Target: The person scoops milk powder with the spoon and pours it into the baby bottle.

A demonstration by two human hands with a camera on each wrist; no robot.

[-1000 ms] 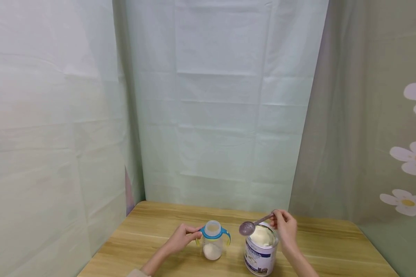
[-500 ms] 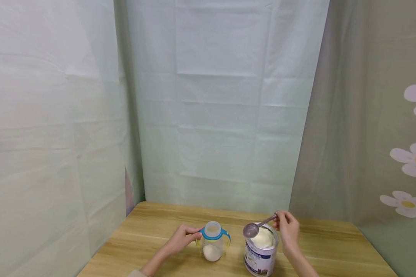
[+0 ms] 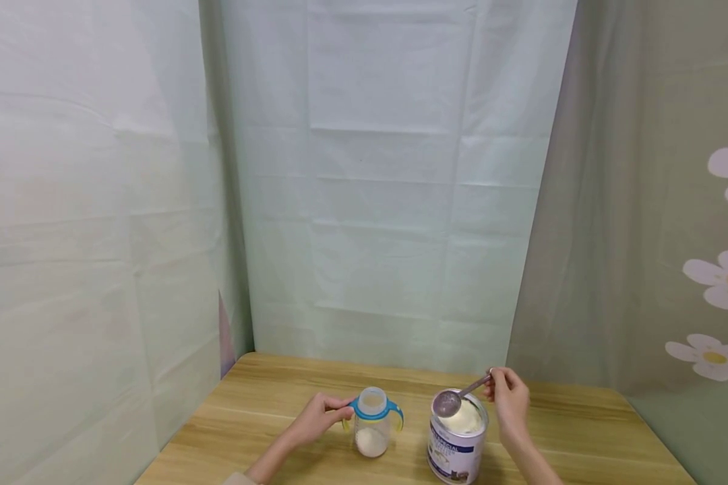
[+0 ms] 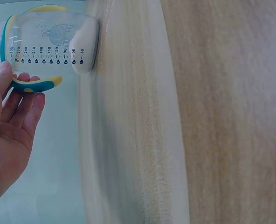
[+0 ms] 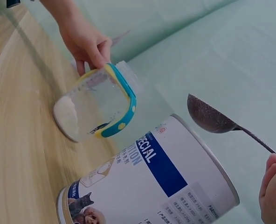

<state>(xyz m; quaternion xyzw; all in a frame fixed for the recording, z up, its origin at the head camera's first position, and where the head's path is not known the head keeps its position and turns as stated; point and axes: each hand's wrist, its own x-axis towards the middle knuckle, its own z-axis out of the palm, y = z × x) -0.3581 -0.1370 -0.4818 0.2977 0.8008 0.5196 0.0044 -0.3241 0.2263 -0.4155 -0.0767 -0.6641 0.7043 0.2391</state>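
On the table stands a clear baby bottle (image 3: 371, 441) without a lid, white powder heaped in its bottom; the left wrist view shows a measuring scale on its side. My left hand (image 3: 315, 419) pinches one of its blue and yellow handles (image 4: 35, 85). To the right is an open white milk powder tin (image 3: 455, 455), pale powder visible inside. Above its mouth my right hand (image 3: 511, 407) holds a dark measuring spoon (image 3: 447, 404) by the end of its handle. In the right wrist view the spoon's bowl (image 5: 210, 114) hangs apart from the tin's rim.
The wooden table (image 3: 267, 384) has rounded far corners. Pale curtains (image 3: 376, 202) hang behind it and on both sides, with white flowers (image 3: 712, 356) printed on the right one. A small dark object (image 5: 13, 3) shows at the right wrist view's top left corner.
My right hand has moved slightly right with the spoon, bringing its bowl from the tin's left edge to over its mouth. The left hand and the bottle have stayed put.
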